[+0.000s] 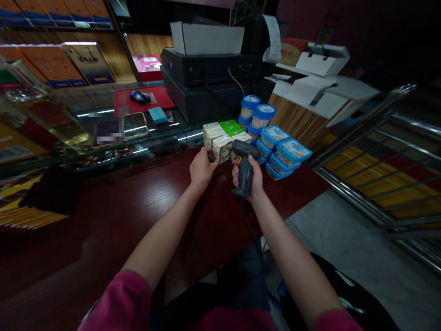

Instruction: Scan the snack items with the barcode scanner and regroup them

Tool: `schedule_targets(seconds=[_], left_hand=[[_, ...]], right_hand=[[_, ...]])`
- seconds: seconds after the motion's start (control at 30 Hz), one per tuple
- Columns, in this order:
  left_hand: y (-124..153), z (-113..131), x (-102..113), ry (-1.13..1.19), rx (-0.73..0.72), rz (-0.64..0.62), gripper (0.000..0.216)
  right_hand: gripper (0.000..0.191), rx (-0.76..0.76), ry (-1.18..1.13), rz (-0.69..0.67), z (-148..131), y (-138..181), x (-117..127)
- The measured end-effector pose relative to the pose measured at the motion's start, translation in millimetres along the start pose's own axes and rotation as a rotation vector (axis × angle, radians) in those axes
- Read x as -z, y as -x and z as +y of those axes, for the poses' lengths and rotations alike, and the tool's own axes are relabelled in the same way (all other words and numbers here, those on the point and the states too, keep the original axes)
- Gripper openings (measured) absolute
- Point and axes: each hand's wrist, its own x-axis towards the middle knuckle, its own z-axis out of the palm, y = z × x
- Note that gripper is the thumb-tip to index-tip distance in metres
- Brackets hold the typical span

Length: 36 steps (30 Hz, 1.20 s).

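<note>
My right hand (253, 180) is wrapped round the handle of a dark grey barcode scanner (243, 162), whose head points at a cluster of white and green cartons (223, 138) on the dark red counter (113, 216). My left hand (201, 168) rests against the nearest carton (220, 148), fingers curled on its side. Right of the cartons lie stacked blue-lidded tubs (287, 154) and blue-lidded cups (258, 114). The scanner's cable drops below my wrist.
A black cash register (213, 78) with a receipt roll stands behind the goods. A glass display case (103, 133) on the left carries a phone, a mouse on a red mat and a teal box. Metal railings (389, 151) run along the right, beside white boxes.
</note>
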Motion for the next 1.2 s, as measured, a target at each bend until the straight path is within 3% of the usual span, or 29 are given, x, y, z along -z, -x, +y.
schedule_targets(seconds=[0.13,0.23,0.37,0.47,0.57,0.67,0.73,0.8,0.93,1.03,1.13,1.2], left_hand=[[4,4,2,-0.022,0.048,0.091,0.037],[12,-3,6,0.09,0.077,0.107,0.043],[35,-34,40,0.316,0.017,0.073,0.033],[68,-64,104,0.198,-0.101,0.096,0.029],[108,-91,190,-0.178,-0.209,0.194,0.031],[141,-112,269,-0.411,-0.251,0.279,0.042],[154,-122,307,-0.488,-0.199,0.395,0.052],[160,-129,332,-0.515,-0.135,0.498,0.062],[157,-137,355,-0.542,-0.027,0.562,0.068],[156,-139,362,-0.551,-0.011,0.528,0.05],[161,-128,357,-0.465,-0.077,0.475,0.032],[162,-116,342,-0.358,-0.101,0.493,0.028]], right_hand=[[0.049,0.014,0.074,-0.036,-7,10,-6],[0.047,0.016,0.157,-0.079,-10,24,-12],[0.044,-0.062,0.248,-0.183,-3,36,-20],[0.046,-0.203,0.31,-0.28,13,38,-31],[0.048,-0.363,0.342,-0.386,36,36,-51],[0.047,-0.449,0.35,-0.473,62,31,-79],[0.047,-0.481,0.339,-0.535,79,26,-99],[0.047,-0.508,0.322,-0.598,95,21,-120],[0.046,-0.549,0.294,-0.65,115,15,-148],[0.047,-0.55,0.278,-0.64,118,13,-153],[0.046,-0.536,0.252,-0.606,115,13,-147],[0.046,-0.54,0.235,-0.6,112,15,-143]])
